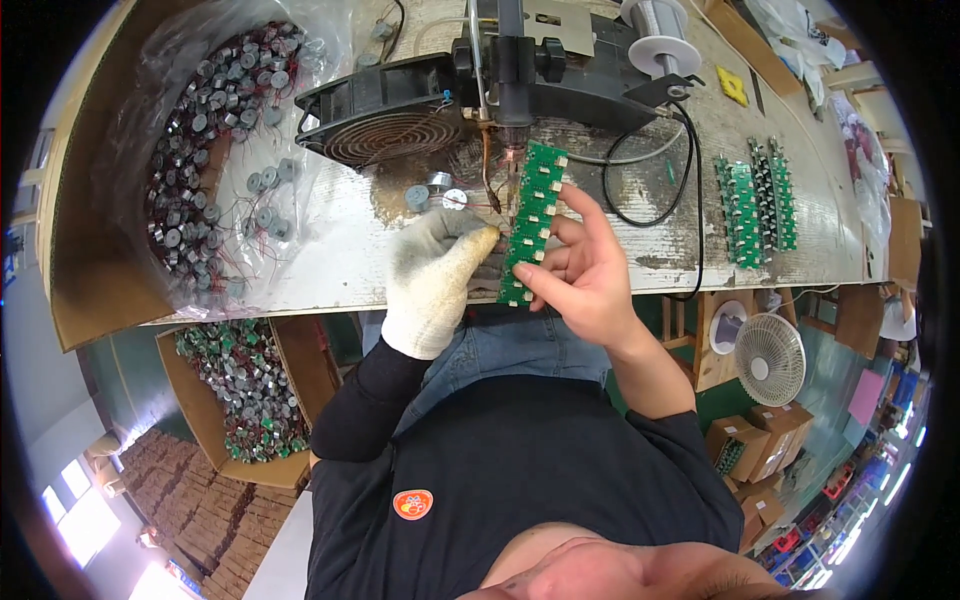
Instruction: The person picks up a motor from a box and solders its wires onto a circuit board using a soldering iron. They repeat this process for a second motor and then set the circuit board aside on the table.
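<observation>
My right hand (592, 275) is bare and grips a long green circuit board strip (534, 210) by its right edge and lower part, thumb on its face. Small white parts line the strip, which is held tilted, its top end by the soldering tip (511, 157). My left hand (430, 278) wears a whitish knit glove, its thumb and fingers closed in a pinch at the strip's left edge. What is in the pinch is too small to make out. Just beyond the glove lie a few round silver parts (454, 199) with thin red wires.
A black fan (385, 125) and the soldering stand (512, 70) stand at the back, with a solder spool (662, 52) beside them. Leftward, a plastic-lined carton (105, 190) holds many round wired parts. More board strips (742, 215) lie right, past a looping black cable (698, 200).
</observation>
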Demonstrator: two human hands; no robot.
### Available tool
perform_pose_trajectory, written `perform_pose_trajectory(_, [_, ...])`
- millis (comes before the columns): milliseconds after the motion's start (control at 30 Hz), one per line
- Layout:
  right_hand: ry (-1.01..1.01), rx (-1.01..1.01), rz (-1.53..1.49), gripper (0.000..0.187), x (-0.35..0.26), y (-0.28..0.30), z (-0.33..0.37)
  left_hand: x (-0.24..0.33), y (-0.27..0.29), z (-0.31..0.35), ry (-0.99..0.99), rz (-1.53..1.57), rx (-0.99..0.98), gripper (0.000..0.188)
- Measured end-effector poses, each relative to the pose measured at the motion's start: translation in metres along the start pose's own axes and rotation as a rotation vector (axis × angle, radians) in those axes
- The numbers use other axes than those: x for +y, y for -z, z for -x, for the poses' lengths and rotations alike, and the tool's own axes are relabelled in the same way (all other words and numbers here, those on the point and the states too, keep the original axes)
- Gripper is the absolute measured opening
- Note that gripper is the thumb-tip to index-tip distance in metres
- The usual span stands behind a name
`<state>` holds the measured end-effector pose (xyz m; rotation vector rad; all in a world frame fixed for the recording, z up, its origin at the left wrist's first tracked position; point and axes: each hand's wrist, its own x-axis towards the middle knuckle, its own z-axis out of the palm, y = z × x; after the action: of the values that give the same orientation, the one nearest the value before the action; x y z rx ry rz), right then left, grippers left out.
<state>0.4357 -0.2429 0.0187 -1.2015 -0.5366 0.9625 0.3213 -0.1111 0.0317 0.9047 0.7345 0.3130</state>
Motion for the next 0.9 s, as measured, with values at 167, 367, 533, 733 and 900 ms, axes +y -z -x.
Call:
perform_pose_trajectory(167, [-0.021, 0.017, 0.004, 0.076, 0.001, 0.000, 0.003, -0.004, 0.002, 0.001, 0.023, -0.008, -0.011, 0.012])
perform_pose_trajectory(367, [-0.033, 0.013, -0.006, 0.075, 0.000, 0.000, 0.004, -0.007, 0.003, 0.001, -0.034, -0.058, 0.011, 0.012])
perform_pose_trajectory(533, [-0.024, -0.001, -0.008, 0.075, 0.001, -0.001, 0.005, -0.006, 0.007, -0.003, -0.073, -0.177, -0.026, 0.012])
perform_pose_trajectory(733, [-0.004, -0.005, 0.020, 0.076, 0.002, 0.000, 0.004, 0.002, 0.003, -0.004, -0.084, -0.285, -0.026, 0.011])
perform_pose_trajectory(900, [-0.001, -0.006, 0.025, 0.075, 0.001, 0.000, 0.003, 0.003, 0.003, -0.004, -0.067, -0.269, -0.040, 0.010])
